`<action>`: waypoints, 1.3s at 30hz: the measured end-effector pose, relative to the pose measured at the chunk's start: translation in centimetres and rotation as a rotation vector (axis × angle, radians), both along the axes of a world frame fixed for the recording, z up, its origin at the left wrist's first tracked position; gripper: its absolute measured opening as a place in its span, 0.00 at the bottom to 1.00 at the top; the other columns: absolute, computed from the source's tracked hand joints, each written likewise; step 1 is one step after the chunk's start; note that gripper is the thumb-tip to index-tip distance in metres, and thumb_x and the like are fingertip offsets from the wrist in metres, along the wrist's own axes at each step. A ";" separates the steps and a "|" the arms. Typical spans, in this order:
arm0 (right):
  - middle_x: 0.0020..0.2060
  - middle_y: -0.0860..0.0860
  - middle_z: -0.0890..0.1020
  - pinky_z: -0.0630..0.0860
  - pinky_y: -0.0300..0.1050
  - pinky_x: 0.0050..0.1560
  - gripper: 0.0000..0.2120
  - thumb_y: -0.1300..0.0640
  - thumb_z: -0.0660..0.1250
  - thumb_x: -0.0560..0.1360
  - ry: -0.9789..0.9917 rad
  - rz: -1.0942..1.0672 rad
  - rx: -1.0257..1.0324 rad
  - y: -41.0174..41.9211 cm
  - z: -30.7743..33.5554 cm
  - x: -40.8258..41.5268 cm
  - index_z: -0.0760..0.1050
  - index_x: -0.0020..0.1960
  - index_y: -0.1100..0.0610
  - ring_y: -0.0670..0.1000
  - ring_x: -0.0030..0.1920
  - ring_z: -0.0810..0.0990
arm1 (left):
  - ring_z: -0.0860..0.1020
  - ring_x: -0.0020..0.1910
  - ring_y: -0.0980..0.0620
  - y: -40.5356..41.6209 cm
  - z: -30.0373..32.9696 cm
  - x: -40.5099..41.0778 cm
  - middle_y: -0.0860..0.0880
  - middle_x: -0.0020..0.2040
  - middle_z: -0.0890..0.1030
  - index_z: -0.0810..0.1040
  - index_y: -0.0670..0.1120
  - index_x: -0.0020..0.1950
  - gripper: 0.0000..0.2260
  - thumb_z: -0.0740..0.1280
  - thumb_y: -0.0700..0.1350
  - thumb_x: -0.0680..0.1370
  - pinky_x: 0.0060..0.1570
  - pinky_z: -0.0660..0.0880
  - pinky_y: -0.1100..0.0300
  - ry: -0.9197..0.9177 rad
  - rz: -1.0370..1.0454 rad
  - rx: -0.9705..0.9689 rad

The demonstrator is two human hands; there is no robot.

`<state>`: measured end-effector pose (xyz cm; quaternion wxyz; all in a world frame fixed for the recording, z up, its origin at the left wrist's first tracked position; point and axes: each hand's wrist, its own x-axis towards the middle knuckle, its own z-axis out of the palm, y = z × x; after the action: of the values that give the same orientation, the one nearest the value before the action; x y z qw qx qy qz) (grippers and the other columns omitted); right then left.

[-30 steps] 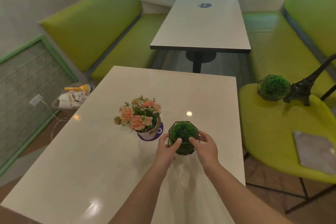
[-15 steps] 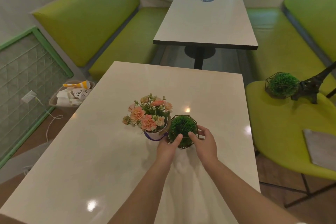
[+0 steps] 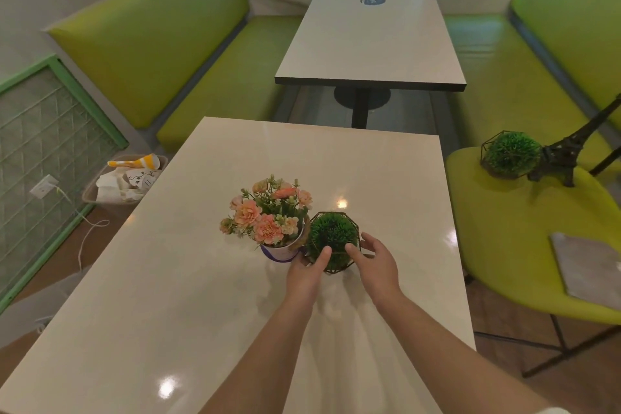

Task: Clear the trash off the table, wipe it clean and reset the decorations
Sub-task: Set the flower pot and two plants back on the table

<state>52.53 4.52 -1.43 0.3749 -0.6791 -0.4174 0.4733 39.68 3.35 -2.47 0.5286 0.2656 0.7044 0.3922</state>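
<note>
Two hands are seen reaching over the near table (image 3: 168,279) toward a green moss ball in a wire frame (image 3: 333,240), which stands on the tabletop right of centre, nearer the right edge than the left. The left hand (image 3: 307,274) is placed at the frame's near left side, its thumb laid against the wire front; its fingers are hidden behind the frame and the pot beside it, so how tightly it grips cannot be told. The right hand (image 3: 374,264) is held at the frame's near right side with fingers spread and only loosely bent, thumb reaching toward the wire; whether contact is made cannot be told. Just left of the moss ball, touching or almost touching it, a white pot of peach and pink flowers (image 3: 268,222) is set upright on the tabletop.

Off the table's right edge, a lime-green chair (image 3: 504,228) is found; on its seat, toward the far side, a second moss ball in a wire frame (image 3: 510,153) is placed just beside a dark model tower (image 3: 568,151), and a grey cloth (image 3: 591,269) is laid flat nearer the seat's right side. On the floor off the table's left edge, a bin (image 3: 126,185) filled with paper cups and wrappers is seen. A second table (image 3: 369,44) is set beyond the far edge, between green benches.
</note>
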 end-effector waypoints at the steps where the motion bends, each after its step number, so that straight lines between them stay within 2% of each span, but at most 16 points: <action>1: 0.65 0.50 0.76 0.68 0.40 0.53 0.25 0.50 0.69 0.77 0.003 0.002 -0.005 0.0 0.1 0.3 0.69 0.72 0.54 0.49 0.56 0.76 | 0.74 0.57 0.51 -0.1 0.1 0.1 0.53 0.59 0.78 0.72 0.50 0.67 0.25 0.72 0.57 0.73 0.66 0.72 0.46 0.000 0.008 -0.015; 4: 0.64 0.49 0.77 0.68 0.40 0.55 0.21 0.51 0.67 0.78 0.019 -0.019 -0.003 -0.2 0.5 1.5 0.71 0.70 0.54 0.47 0.55 0.75 | 0.76 0.61 0.46 -0.4 0.2 0.8 0.49 0.63 0.78 0.71 0.45 0.68 0.30 0.73 0.59 0.72 0.64 0.73 0.47 0.019 0.031 -0.099; 7: 0.61 0.48 0.78 0.68 0.40 0.55 0.16 0.52 0.65 0.79 0.032 -0.062 0.007 -0.4 1.0 3.4 0.74 0.66 0.54 0.46 0.54 0.74 | 0.77 0.59 0.42 -0.9 0.2 2.5 0.42 0.60 0.78 0.69 0.40 0.69 0.37 0.73 0.62 0.70 0.60 0.76 0.47 0.038 0.084 -0.223; 9: 0.59 0.48 0.79 0.68 0.40 0.54 0.14 0.53 0.64 0.80 0.038 -0.093 0.008 -0.3 1.4 4.9 0.75 0.64 0.54 0.46 0.54 0.75 | 0.77 0.56 0.43 -1.0 0.7 4.0 0.41 0.59 0.76 0.66 0.39 0.67 0.37 0.74 0.60 0.70 0.57 0.78 0.50 0.049 0.104 -0.283; 12: 0.56 0.48 0.79 0.68 0.39 0.53 0.12 0.55 0.64 0.80 0.040 -0.149 0.027 0.2 2.1 7.8 0.76 0.63 0.55 0.47 0.54 0.75 | 0.77 0.43 0.48 -0.8 1.0 7.1 0.44 0.50 0.76 0.63 0.40 0.69 0.31 0.73 0.51 0.74 0.43 0.77 0.56 -0.045 0.083 -0.344; 13: 0.55 0.47 0.79 0.68 0.39 0.52 0.12 0.55 0.64 0.80 0.038 -0.159 0.031 0.5 2.3 8.4 0.77 0.62 0.56 0.46 0.54 0.75 | 0.77 0.42 0.49 -0.8 1.3 7.7 0.44 0.51 0.76 0.62 0.41 0.70 0.30 0.73 0.50 0.75 0.41 0.76 0.57 -0.055 0.078 -0.353; 16: 0.54 0.47 0.79 0.68 0.39 0.51 0.11 0.55 0.64 0.80 0.039 -0.210 0.030 1.3 2.7 12.1 0.77 0.61 0.55 0.46 0.54 0.76 | 0.76 0.51 0.47 0.5 2.4 11.2 0.42 0.63 0.73 0.54 0.41 0.75 0.39 0.74 0.49 0.73 0.43 0.78 0.54 -0.045 0.105 -0.376; 18: 0.53 0.47 0.79 0.68 0.39 0.50 0.10 0.56 0.64 0.80 0.051 -0.203 0.024 1.9 2.6 14.0 0.77 0.60 0.55 0.47 0.55 0.76 | 0.77 0.52 0.45 1.4 2.7 13.1 0.41 0.65 0.72 0.56 0.39 0.74 0.40 0.76 0.47 0.71 0.43 0.79 0.53 -0.024 0.171 -0.360; 20: 0.53 0.47 0.79 0.68 0.38 0.48 0.10 0.57 0.65 0.79 0.056 -0.163 0.009 2.4 2.4 15.1 0.77 0.60 0.56 0.48 0.55 0.76 | 0.74 0.61 0.39 2.2 2.8 14.2 0.38 0.68 0.68 0.60 0.36 0.72 0.39 0.77 0.47 0.70 0.54 0.77 0.48 0.063 0.249 -0.323; 22: 0.52 0.46 0.79 0.69 0.36 0.44 0.09 0.57 0.65 0.79 0.057 -0.118 -0.018 3.0 2.0 15.6 0.77 0.59 0.56 0.47 0.54 0.77 | 0.69 0.66 0.37 2.5 2.9 14.6 0.37 0.69 0.65 0.61 0.36 0.69 0.37 0.76 0.51 0.71 0.63 0.70 0.47 0.136 0.354 -0.293; 26: 0.52 0.45 0.79 0.69 0.32 0.40 0.09 0.55 0.67 0.78 0.024 0.025 -0.031 4.7 1.8 14.9 0.77 0.58 0.54 0.44 0.50 0.77 | 0.66 0.65 0.39 3.2 2.8 13.6 0.39 0.68 0.63 0.62 0.39 0.65 0.33 0.74 0.56 0.72 0.62 0.67 0.49 0.177 0.611 -0.266; 31: 0.54 0.47 0.79 0.70 0.37 0.48 0.12 0.53 0.67 0.78 -0.016 0.233 -0.020 6.2 2.3 11.5 0.77 0.60 0.54 0.46 0.53 0.76 | 0.65 0.66 0.40 3.2 2.3 11.6 0.41 0.69 0.61 0.61 0.43 0.68 0.35 0.74 0.57 0.71 0.64 0.68 0.48 0.182 0.730 -0.302; 33: 0.58 0.48 0.79 0.71 0.40 0.54 0.14 0.52 0.67 0.78 -0.045 0.330 -0.014 6.8 2.1 10.0 0.77 0.62 0.54 0.47 0.56 0.76 | 0.67 0.66 0.39 3.1 2.1 11.1 0.41 0.70 0.62 0.60 0.45 0.72 0.40 0.75 0.58 0.69 0.63 0.70 0.46 0.096 0.759 -0.311; 36: 0.67 0.49 0.74 0.67 0.43 0.64 0.21 0.50 0.65 0.79 -0.094 0.474 -0.026 7.6 1.9 8.1 0.72 0.70 0.52 0.49 0.67 0.72 | 0.71 0.64 0.40 2.9 1.1 10.8 0.41 0.69 0.67 0.58 0.45 0.74 0.47 0.77 0.63 0.65 0.59 0.75 0.46 -0.062 0.726 -0.296; 37: 0.70 0.49 0.72 0.65 0.43 0.66 0.22 0.50 0.64 0.79 -0.111 0.524 -0.031 7.8 1.9 7.7 0.69 0.72 0.51 0.50 0.70 0.69 | 0.73 0.62 0.40 2.8 0.6 10.7 0.42 0.67 0.70 0.58 0.44 0.74 0.50 0.77 0.64 0.63 0.55 0.78 0.46 -0.109 0.703 -0.279; 39: 0.74 0.48 0.67 0.62 0.43 0.68 0.24 0.50 0.61 0.81 -0.135 0.620 -0.037 8.2 1.9 6.5 0.64 0.76 0.50 0.50 0.73 0.65 | 0.76 0.58 0.41 2.6 -0.5 10.1 0.43 0.64 0.74 0.63 0.42 0.73 0.49 0.78 0.65 0.61 0.39 0.81 0.51 -0.147 0.643 -0.244</action>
<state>59.05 12.70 0.43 0.1718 -0.5560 -0.6197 0.5266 49.82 5.91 -2.97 0.4551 -0.0640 0.7536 0.4699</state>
